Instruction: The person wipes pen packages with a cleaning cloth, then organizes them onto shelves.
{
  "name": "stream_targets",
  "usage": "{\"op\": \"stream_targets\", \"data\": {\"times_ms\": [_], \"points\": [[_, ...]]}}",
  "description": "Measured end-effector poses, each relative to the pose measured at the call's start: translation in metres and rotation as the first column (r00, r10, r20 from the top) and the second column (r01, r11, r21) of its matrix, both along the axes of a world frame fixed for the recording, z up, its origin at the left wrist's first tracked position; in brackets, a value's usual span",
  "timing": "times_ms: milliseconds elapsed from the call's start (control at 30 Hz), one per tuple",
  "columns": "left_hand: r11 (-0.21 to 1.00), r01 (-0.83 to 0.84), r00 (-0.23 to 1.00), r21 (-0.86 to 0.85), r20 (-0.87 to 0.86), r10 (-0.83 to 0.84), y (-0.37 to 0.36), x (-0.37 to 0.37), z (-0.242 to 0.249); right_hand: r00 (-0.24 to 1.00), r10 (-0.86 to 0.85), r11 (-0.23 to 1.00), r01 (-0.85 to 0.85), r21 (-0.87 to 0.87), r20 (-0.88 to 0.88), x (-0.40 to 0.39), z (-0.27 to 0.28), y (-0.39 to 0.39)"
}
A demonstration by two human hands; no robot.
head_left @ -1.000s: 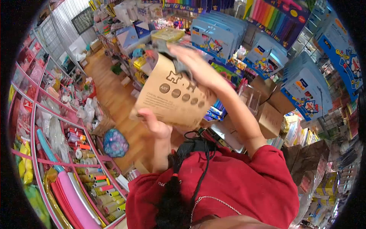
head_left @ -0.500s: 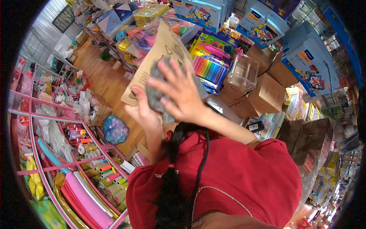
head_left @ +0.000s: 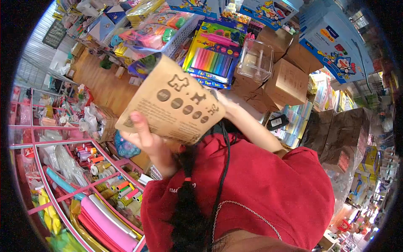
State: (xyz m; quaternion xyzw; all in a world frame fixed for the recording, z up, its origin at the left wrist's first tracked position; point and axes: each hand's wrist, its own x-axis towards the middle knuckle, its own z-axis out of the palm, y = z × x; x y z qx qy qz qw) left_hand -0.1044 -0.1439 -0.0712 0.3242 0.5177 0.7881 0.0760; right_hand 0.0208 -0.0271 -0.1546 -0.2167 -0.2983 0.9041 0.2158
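Wood floor (head_left: 89, 69), crowded stationery shop; brown, dog-printed kraft book (head_left: 172, 105) gripped by left hand (head_left: 145, 140); right hand (head_left: 221, 104) mostly hidden, grasp unclear.

Gap over flr (head_left: 91, 70), boxes (head_left: 287, 83) R

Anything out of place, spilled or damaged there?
Nothing looks clearly spilled or damaged. One mild oddity: a black item with a white label lies by the pale stacked packs, matching none of them. The brown pad is simply tilted in the left hand.
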Motion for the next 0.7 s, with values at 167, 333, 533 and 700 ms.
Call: {"op": "stream_targets", "data": {"times_ms": [167,333,533,700], "points": [[0.986,0.144,0.942,-0.088,-0.293,-0.163,0.000,-0.013,0.020,0.972,0.062,0.962,-0.119,-0.247,-0.229,0.033,-0.040,0.000],[0.911,0.152,0.545,-0.384,-0.736,-0.402,0.018,-0.016,0.031,0.989,-0.059,0.991,0.041,-0.130,-0.132,0.061,-0.035,-0.014],[0.944,0.135,0.243,-0.302,-0.913,-0.327,0.036,-0.001,0.013,0.971,-0.241,0.970,0.241,-0.025,-0.004,0.080,-0.010,-0.010],[0.961,0.114,0.007,-0.251,-0.967,-0.254,0.061,-0.008,-0.004,0.955,-0.296,0.955,0.296,-0.005,-0.011,0.089,0.004,-0.011]]}}
